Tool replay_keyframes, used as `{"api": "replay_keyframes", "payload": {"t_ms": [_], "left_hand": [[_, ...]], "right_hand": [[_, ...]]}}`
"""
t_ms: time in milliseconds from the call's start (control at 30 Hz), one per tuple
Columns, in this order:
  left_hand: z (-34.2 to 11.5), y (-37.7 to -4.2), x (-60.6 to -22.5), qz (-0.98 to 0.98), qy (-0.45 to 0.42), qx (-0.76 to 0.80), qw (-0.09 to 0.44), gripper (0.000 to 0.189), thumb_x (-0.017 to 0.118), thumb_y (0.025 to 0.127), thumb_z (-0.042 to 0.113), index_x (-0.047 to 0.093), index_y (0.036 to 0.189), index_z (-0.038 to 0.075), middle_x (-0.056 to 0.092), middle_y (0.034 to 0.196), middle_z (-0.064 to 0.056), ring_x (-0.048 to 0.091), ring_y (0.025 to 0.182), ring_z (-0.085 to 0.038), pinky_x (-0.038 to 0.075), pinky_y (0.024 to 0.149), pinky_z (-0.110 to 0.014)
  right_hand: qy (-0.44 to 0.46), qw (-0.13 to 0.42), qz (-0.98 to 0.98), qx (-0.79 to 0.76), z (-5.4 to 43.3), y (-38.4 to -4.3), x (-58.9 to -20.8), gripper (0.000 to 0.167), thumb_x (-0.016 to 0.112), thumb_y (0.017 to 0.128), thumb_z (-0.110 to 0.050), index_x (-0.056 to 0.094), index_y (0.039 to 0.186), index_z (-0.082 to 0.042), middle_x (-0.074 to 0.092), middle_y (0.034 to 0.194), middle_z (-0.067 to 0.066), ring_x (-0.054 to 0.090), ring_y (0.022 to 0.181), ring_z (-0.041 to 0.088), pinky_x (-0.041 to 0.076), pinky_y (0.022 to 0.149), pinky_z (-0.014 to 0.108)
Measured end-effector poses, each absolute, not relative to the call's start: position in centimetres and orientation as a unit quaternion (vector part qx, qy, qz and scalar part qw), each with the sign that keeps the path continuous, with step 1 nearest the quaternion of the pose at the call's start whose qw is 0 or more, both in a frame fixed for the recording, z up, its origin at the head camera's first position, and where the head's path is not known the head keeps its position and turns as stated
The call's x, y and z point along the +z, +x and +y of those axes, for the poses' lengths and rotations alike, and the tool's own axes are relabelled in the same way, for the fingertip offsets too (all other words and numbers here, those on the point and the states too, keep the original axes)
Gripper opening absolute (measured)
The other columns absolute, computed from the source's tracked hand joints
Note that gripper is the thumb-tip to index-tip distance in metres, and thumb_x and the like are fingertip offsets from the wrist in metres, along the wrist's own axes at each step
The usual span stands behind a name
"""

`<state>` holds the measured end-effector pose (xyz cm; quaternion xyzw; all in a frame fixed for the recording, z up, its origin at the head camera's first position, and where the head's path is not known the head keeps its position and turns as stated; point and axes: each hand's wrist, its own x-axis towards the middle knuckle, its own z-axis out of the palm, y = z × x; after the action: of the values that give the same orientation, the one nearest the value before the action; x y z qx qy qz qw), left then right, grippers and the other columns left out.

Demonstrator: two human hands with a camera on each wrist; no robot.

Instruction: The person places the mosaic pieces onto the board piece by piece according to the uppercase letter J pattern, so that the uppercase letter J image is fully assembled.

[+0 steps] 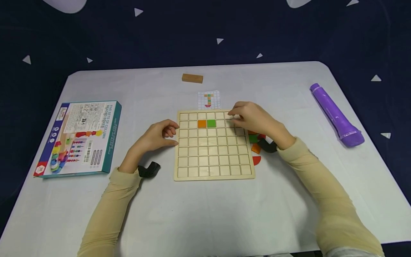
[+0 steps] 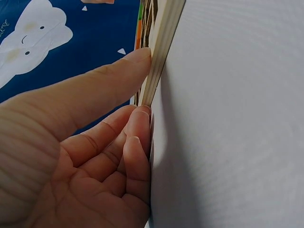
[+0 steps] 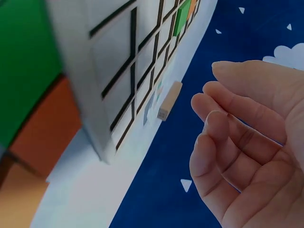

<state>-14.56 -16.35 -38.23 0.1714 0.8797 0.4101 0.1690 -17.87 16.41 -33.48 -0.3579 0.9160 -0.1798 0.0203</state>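
Note:
A pale wooden grid board [image 1: 214, 171] lies flat on the table. An orange square tile [image 1: 202, 124] and a green square tile [image 1: 211, 123] sit side by side in its second row from the top. My left hand [image 1: 157, 135] touches the board's left edge, the thumb [image 2: 128, 66] and the bent fingers resting against the same side. Above the board's upper right corner hovers my right hand [image 1: 253, 116], its fingers [image 3: 211, 128] loosely bent and nothing visible between them. Just above the board lies a small pattern card [image 1: 202, 103] with a coloured figure on a grid.
Beside the board's right edge, partly under my right wrist, lie loose tiles, among them a red half-round piece [image 1: 256, 160] and an orange tile [image 1: 255, 148]. A wooden block [image 1: 192, 78] is at the back, a boxed toy [image 1: 77, 139] left, a purple microphone-shaped object [image 1: 337, 116] right.

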Motion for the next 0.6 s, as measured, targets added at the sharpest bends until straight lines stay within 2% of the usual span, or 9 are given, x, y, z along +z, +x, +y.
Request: {"api": "replay_keyframes", "payload": {"t_ms": [600], "left_hand": [[-16.2,-14.5,-38.1,0.881,0.172,0.407,0.17,0.047,0.074,0.077,0.004,0.053,0.118,-0.004,0.054,0.094,-0.014,0.051,0.084,-0.021,0.04,0.072,-0.02]], "right_hand": [[-0.326,-0.005,0.929,-0.174,19.8,-16.8,-33.8,0.018,0.069,0.082,-0.009,0.072,0.097,0.001,0.069,0.092,0.011,0.053,0.065,0.015,0.044,0.06,0.027]]}}
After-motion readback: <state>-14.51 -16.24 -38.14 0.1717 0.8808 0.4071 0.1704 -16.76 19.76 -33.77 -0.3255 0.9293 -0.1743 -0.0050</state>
